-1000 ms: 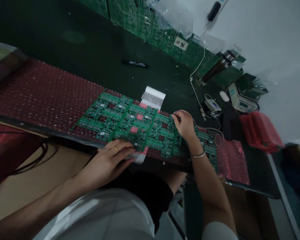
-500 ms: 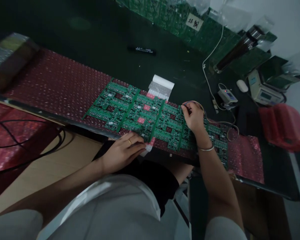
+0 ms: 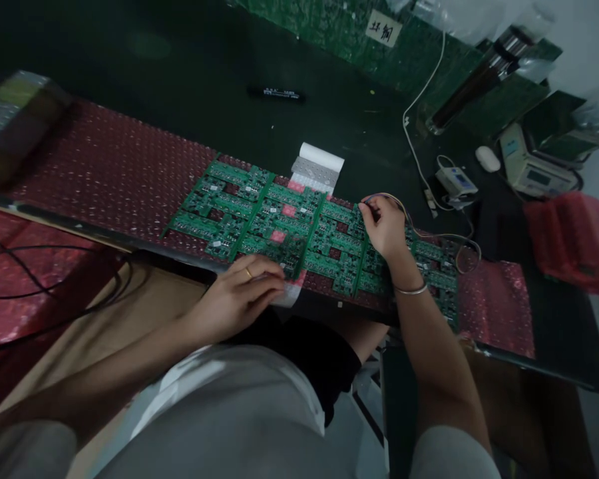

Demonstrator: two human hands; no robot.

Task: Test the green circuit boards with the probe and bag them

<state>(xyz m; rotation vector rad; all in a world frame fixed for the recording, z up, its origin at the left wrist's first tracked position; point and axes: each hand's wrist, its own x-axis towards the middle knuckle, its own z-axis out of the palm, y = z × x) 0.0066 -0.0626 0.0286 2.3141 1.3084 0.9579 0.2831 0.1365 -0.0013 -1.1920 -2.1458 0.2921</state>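
Note:
Several green circuit boards [image 3: 259, 216] lie side by side on a red bubble-wrap sheet [image 3: 104, 173] along the near edge of a dark table. My left hand [image 3: 239, 293], a ring on one finger, rests with its fingers flat on a white strip [image 3: 285, 296] at the front edge of the boards. My right hand [image 3: 387, 226], with a bracelet at the wrist, is closed in a pinch on a thin dark probe [image 3: 372, 209] over the boards; a thin cable [image 3: 444, 236] runs from it to the right.
A black marker [image 3: 275, 94] lies on the dark table behind. A white roll of strip [image 3: 319, 166] sits behind the boards. Small white devices [image 3: 456, 181], a mouse [image 3: 488, 158] and stacked green boards [image 3: 339, 26] are at back right. A red bag [image 3: 574, 239] sits right. Black cables [image 3: 40, 279] trail left.
The view has shifted slightly; my right hand has edged a little along the boards with the probe. My left hand stays on the white strip.

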